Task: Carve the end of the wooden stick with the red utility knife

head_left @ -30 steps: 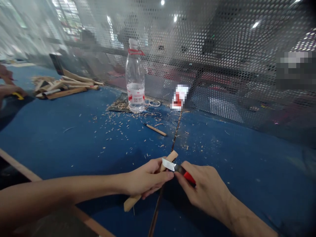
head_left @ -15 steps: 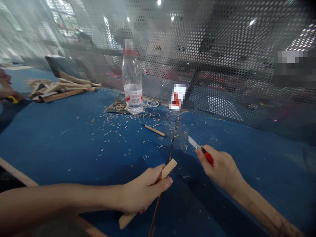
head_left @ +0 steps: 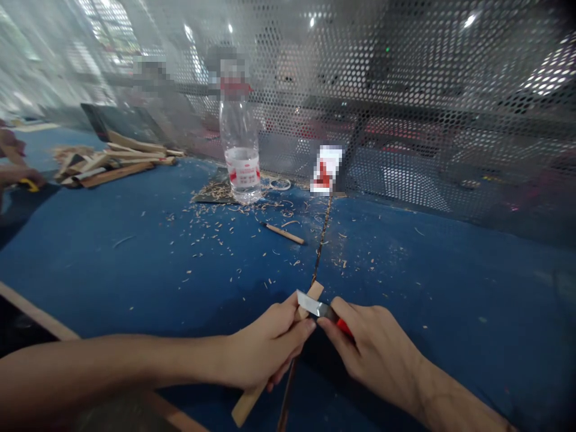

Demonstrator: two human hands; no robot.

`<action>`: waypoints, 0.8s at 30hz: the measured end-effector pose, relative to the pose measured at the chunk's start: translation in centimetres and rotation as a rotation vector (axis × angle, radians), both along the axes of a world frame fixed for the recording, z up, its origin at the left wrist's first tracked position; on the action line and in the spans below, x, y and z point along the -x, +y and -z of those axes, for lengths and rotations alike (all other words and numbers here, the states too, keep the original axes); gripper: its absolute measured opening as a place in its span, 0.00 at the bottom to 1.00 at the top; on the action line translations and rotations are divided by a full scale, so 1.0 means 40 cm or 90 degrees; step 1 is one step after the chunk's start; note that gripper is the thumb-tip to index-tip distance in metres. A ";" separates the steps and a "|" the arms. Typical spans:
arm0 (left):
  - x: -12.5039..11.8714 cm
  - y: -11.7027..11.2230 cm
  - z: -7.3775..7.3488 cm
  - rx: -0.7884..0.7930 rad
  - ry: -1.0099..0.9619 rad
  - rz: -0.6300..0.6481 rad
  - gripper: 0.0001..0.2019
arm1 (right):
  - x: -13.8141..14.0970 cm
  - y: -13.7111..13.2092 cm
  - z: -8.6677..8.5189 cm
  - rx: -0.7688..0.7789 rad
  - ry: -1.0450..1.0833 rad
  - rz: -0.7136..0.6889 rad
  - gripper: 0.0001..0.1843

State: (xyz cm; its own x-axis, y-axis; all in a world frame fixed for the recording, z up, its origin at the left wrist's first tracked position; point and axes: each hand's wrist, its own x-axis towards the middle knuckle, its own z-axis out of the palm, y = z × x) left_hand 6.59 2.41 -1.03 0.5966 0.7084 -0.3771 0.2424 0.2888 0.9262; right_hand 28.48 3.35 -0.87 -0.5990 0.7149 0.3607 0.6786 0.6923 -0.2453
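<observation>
My left hand (head_left: 263, 348) is closed round a flat wooden stick (head_left: 248, 403) that slants from lower left to upper right, its top end showing at the fingertips. My right hand (head_left: 375, 354) is closed on a red-handled utility knife (head_left: 321, 312). The knife's blade lies across the stick's upper end, just above my left thumb. Both hands meet low in the middle of the view, over the blue table (head_left: 450, 300).
A clear water bottle (head_left: 240, 150) stands at the back by the perforated metal screen (head_left: 405, 90). Wood shavings (head_left: 216, 225) and a thin pencil-like stick (head_left: 283, 233) lie before it. A pile of wood strips (head_left: 108, 165) sits far left, near another person's hand (head_left: 18, 174). A seam (head_left: 320, 246) runs down the table.
Half a second ago my right hand had swept the knife away up and to the right. It has come back, and the blade rests on the stick's end again.
</observation>
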 end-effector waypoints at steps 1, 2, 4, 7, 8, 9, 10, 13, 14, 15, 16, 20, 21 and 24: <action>0.000 0.000 -0.001 -0.004 0.004 0.003 0.16 | 0.001 0.002 -0.004 0.026 0.017 0.001 0.16; 0.000 0.000 -0.002 -0.010 0.010 0.002 0.16 | 0.002 0.003 -0.008 0.058 0.038 0.006 0.17; 0.000 -0.001 -0.004 -0.021 0.029 0.001 0.18 | 0.005 0.004 -0.018 0.138 0.070 0.028 0.16; 0.000 -0.001 -0.005 -0.021 0.043 -0.004 0.18 | 0.008 -0.001 -0.028 0.233 0.072 0.061 0.14; 0.000 -0.001 -0.005 -0.022 0.045 -0.004 0.19 | 0.009 -0.004 -0.028 0.239 0.064 0.060 0.14; 0.000 -0.001 -0.006 -0.025 0.047 -0.001 0.18 | 0.010 -0.007 -0.027 0.233 0.057 0.054 0.15; 0.000 -0.002 -0.006 -0.032 0.047 0.003 0.18 | 0.010 -0.010 -0.024 0.218 0.051 0.044 0.16; -0.001 -0.003 -0.011 -0.061 0.040 0.011 0.17 | 0.012 -0.015 -0.014 0.171 0.025 0.014 0.17; -0.001 -0.003 -0.013 -0.066 0.038 0.012 0.17 | 0.012 -0.014 -0.011 0.159 0.014 0.009 0.17; -0.002 -0.003 -0.016 -0.068 0.037 0.013 0.17 | 0.011 -0.013 -0.008 0.146 0.001 0.005 0.17; -0.002 -0.002 -0.018 -0.067 0.040 0.012 0.18 | 0.009 -0.012 -0.006 0.135 -0.014 0.003 0.17; -0.005 0.000 -0.022 -0.052 0.067 0.001 0.20 | 0.001 0.000 -0.004 0.112 -0.061 0.001 0.17; -0.005 0.000 -0.022 -0.051 0.073 -0.006 0.20 | -0.001 0.003 -0.004 0.112 -0.071 0.003 0.17; -0.007 -0.002 -0.018 -0.051 0.091 -0.029 0.18 | -0.004 0.010 -0.006 0.114 -0.091 0.013 0.16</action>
State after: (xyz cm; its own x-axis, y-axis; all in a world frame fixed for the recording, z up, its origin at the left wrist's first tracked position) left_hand 6.85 2.34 -0.32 0.5079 0.7647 -0.3964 0.3617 0.2284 0.9039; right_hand 28.64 3.76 -0.65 -0.6193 0.7726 0.1399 0.7288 0.6319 -0.2639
